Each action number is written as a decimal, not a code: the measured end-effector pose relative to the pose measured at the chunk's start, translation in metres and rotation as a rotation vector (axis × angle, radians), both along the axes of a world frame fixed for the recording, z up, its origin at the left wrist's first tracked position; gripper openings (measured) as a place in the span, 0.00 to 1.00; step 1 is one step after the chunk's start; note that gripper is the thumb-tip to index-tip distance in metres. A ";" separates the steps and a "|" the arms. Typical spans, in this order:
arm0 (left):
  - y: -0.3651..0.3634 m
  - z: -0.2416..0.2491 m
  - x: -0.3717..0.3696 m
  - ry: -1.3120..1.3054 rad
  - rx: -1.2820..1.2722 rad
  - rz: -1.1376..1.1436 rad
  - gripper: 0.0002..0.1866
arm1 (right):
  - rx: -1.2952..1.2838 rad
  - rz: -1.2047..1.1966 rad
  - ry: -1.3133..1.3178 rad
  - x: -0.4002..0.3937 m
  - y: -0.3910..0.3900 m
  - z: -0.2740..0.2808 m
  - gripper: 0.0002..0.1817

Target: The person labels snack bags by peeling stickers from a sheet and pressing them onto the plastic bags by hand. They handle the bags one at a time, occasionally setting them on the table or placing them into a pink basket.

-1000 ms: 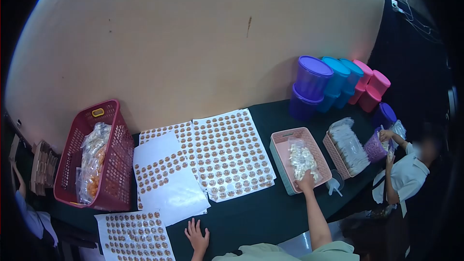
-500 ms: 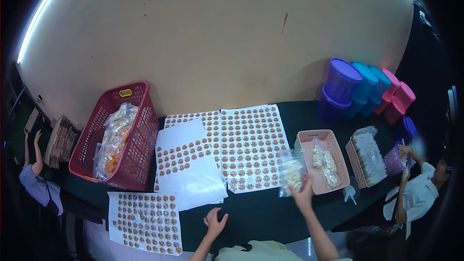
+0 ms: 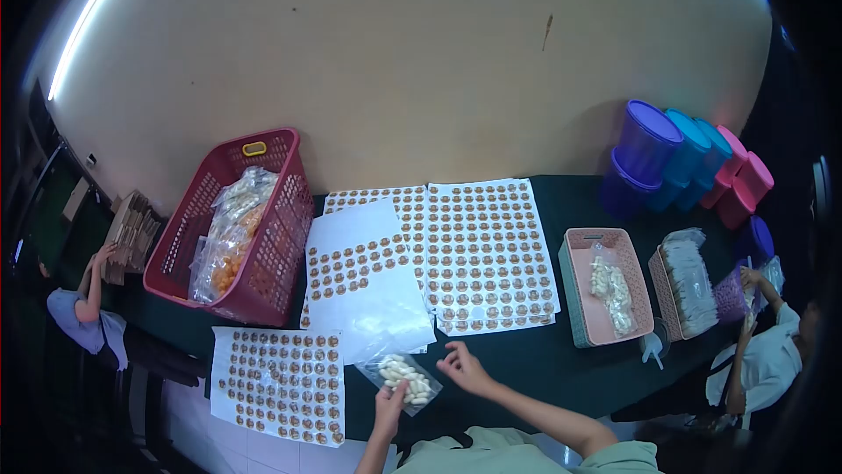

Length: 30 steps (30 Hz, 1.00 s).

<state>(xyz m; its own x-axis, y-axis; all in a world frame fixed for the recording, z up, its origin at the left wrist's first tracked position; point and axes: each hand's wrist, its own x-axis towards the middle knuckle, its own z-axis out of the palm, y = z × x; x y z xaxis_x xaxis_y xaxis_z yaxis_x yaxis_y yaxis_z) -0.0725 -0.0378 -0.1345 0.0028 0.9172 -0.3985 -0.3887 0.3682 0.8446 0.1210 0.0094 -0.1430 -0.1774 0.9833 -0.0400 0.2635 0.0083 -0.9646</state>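
Note:
A clear plastic bag of white oblong pieces (image 3: pixel 410 377) is gripped at its lower left by my left hand (image 3: pixel 388 411), thumb on top. Just right of the bag is my right hand (image 3: pixel 467 370), empty, with its fingers apart. Behind the bag, a partly used white sticker sheet (image 3: pixel 360 325) lies on other sheets of round brown stickers (image 3: pixel 491 255). Another sticker sheet (image 3: pixel 279 384) hangs over the table's front edge at left. Further right, a pink basket (image 3: pixel 574 285) holds more bags of white pieces (image 3: pixel 612 290).
A maroon laundry basket (image 3: pixel 281 237) with filled bags stands at left. Lidded purple tubs (image 3: pixel 647 145), plus blue and pink ones, stack at back right. A narrow basket of flat bags (image 3: pixel 688 285) is nearby. A person (image 3: pixel 759 356) works at right, another (image 3: pixel 88 316) at left with cardboard.
The bag has moved left from beside the pink basket, passing from my right hand to my left. My right hand has let go and followed it left. The view has shifted slightly.

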 end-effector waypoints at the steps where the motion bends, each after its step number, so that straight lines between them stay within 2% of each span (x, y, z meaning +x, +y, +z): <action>1: -0.002 0.008 -0.007 -0.007 0.004 0.050 0.14 | 0.027 -0.047 -0.066 0.003 0.014 -0.013 0.21; 3: -0.008 0.004 -0.025 0.024 -0.019 0.138 0.14 | 0.061 -0.128 -0.166 0.011 0.043 -0.038 0.14; 4: -0.010 0.008 -0.030 0.026 -0.005 0.180 0.15 | 0.160 -0.189 -0.235 0.012 0.057 -0.053 0.13; 7: -0.020 0.016 -0.041 0.032 0.018 0.256 0.16 | 0.229 -0.207 -0.421 0.019 0.097 -0.087 0.12; 13: -0.036 0.005 -0.048 0.034 0.026 0.331 0.15 | 0.107 -0.181 -0.669 0.007 0.127 -0.101 0.09; 18: -0.042 -0.001 -0.042 0.066 -0.045 0.309 0.15 | 0.131 -0.195 -0.689 0.005 0.127 -0.100 0.08; 24: -0.034 -0.003 -0.038 0.086 -0.054 0.263 0.15 | 0.121 -0.253 -0.581 0.010 0.132 -0.104 0.11; 26: -0.031 0.000 -0.037 0.087 -0.054 0.250 0.15 | 0.005 -0.228 -0.481 0.013 0.134 -0.104 0.10; 30: -0.026 -0.005 -0.037 0.100 -0.048 0.188 0.16 | -0.012 -0.120 -0.466 0.024 0.145 -0.124 0.10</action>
<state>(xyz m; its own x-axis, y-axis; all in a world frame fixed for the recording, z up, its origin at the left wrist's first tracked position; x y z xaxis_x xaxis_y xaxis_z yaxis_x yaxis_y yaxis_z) -0.1100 -0.0640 -0.1392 -0.2086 0.8776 -0.4316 -0.3699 0.3377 0.8655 0.1445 0.1544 -0.2671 -0.0236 0.9947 -0.1001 0.6663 -0.0590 -0.7433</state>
